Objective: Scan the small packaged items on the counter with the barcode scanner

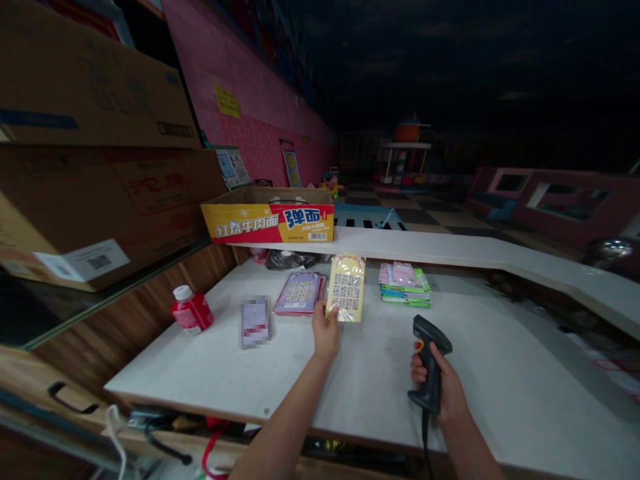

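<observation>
1. The left hand (pixel 326 333) has its fingers (pixel 320 311) closed on the lower left edge of a yellow packet (pixel 348 287) in clear wrap, held over the desk (pixel 370 387); whether it touches the surface, I cannot tell.
2. The right hand (pixel 449 390) has its fingers wrapped round the handle of a dark barcode scanner (pixel 431 383), its cable (pixel 425 437) hanging down.
3. Just left of the yellow packet lies a stack of purple-topped packets (pixel 297 291).
4. To its right, near, sits a pile of green-edged packs (pixel 406 295), pink on top.
5. Farther left are a blurred-out item (pixel 255 323) and a red bottle (pixel 192 313) with a white cap.
6. Behind, an open carton (pixel 270 223) rests beside stacked brown boxes (pixel 165 193).
</observation>
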`<move>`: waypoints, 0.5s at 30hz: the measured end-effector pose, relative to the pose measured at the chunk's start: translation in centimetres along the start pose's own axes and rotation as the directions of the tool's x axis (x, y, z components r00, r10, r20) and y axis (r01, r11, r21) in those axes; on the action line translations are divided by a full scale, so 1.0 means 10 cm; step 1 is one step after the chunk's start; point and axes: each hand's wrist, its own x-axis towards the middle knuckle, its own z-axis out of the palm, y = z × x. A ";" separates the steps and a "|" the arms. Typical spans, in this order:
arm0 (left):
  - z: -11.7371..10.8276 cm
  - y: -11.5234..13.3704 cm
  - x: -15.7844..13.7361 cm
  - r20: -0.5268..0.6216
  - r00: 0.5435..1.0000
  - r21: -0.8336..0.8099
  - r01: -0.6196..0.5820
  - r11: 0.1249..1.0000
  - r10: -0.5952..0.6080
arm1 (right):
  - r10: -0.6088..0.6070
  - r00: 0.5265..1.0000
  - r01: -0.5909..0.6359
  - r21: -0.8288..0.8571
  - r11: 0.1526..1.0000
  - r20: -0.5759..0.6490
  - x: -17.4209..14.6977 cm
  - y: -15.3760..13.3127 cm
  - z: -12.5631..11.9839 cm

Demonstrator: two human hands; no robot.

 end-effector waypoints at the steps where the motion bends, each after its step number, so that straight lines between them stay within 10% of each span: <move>1: -0.06 0.05 0.02 -0.026 1.000 0.002 0.011 1.000 -0.011 | 0.012 1.000 -0.012 0.019 1.000 0.001 0.00 0.00 -0.01; 6: -0.48 0.36 0.38 -0.215 0.971 0.230 -0.053 0.972 0.104 | 0.054 0.998 -0.052 0.119 0.992 -0.011 0.00 -0.01 -0.02; 15: -0.81 0.44 0.71 -0.236 0.970 0.814 0.160 0.559 0.065 | 0.029 1.000 -0.029 0.143 0.989 0.000 -0.04 -0.01 0.01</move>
